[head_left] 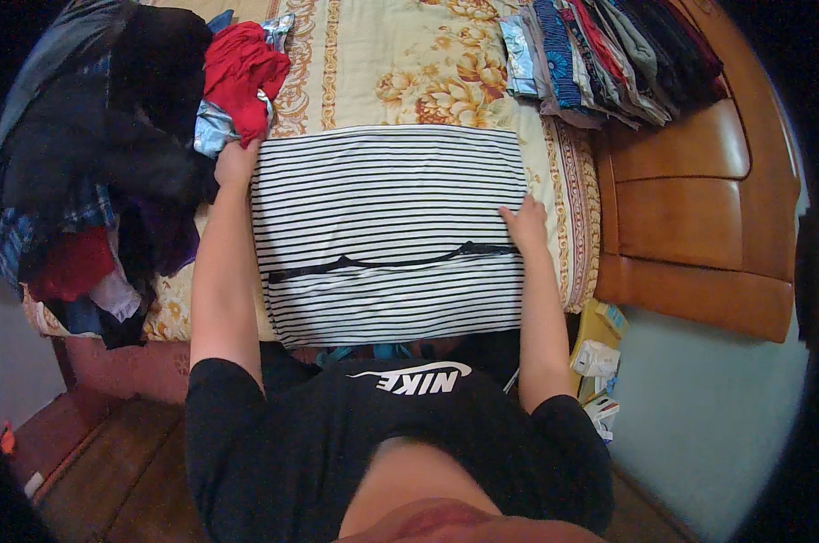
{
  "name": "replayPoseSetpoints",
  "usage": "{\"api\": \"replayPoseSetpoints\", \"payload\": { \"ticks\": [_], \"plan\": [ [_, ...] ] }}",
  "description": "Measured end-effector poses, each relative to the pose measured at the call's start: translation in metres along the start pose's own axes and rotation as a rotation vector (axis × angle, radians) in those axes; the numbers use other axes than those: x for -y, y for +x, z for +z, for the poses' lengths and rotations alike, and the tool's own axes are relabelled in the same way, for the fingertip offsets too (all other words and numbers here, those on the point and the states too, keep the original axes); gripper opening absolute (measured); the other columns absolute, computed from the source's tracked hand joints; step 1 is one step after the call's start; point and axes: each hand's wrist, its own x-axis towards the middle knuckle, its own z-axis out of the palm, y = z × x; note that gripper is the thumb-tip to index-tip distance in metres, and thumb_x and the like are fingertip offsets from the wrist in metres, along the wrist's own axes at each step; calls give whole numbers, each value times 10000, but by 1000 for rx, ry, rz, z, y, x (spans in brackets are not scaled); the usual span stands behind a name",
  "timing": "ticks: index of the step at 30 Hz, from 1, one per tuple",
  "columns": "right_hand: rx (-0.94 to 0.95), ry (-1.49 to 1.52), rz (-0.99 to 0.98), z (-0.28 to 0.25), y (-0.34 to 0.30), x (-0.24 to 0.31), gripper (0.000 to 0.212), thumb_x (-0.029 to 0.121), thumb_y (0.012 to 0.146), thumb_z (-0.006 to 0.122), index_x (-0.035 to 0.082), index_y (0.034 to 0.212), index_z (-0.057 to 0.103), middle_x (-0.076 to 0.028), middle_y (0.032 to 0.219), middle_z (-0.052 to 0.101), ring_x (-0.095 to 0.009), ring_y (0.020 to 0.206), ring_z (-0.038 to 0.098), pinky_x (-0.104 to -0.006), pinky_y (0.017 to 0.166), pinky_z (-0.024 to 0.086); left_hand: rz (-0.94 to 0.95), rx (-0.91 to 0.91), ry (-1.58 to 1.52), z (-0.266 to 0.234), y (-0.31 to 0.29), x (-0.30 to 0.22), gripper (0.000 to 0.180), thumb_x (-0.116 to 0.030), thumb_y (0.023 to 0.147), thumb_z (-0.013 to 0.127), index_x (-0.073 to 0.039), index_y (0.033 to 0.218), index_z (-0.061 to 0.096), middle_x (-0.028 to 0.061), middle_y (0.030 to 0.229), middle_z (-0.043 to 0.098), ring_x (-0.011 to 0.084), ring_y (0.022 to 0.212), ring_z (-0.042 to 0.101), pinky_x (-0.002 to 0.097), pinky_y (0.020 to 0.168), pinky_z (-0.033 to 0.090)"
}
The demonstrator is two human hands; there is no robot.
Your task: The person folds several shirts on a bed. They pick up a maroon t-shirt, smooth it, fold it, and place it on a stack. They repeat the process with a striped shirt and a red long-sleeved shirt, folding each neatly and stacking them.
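A person's black T-shirt [319,434] fills the foreground; beyond it, a black-and-white striped garment [387,195] lies spread on a floral-covered bed [346,54], reaching the bed's near edge, a rumpled dark band crossing it; the left hand [235,165] is at its far left corner, beside a crumpled red cloth [244,77], and whether its fingers are closed cannot be told; the right hand [527,223] rests on its right edge, thumb apart from fingers; dark clothes [83,163] heap over the bed's near left corner; folded clothes [599,63] line the right edge by a brown headboard [685,213]; a tug toward the body could slide the stripes off the near edge; a careless left grip might drag the red cloth along.
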Motion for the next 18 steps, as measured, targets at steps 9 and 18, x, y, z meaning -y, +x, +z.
{"api": "replayPoseSetpoints", "payload": {
  "ticks": [9, 18],
  "plan": [
    [-106, -57, -51, 70, 32, 10, 737, 562, 821, 424, 167, 1391, 172, -156, 1446, 80, -349, 1328, 75, -672, 951, 86, -91, 3, 62, 24, 30, 9, 500, -490, 769, 543, -38, 965, 622, 188, 1013, 606, 346, 950, 578, 441, 793, 456],
    [125, -38, -78, 43, 44, 4, 664, 553, 820, 423, 195, 1360, 283, -148, 1424, 204, -319, 1323, 150, -651, 950, 138, 439, -216, -382, -1, -86, 57, 368, -244, 770, 629, 14, 1020, 551, 145, 869, 563, 255, 769, 548, 318, 695, 442]
  ]
}}
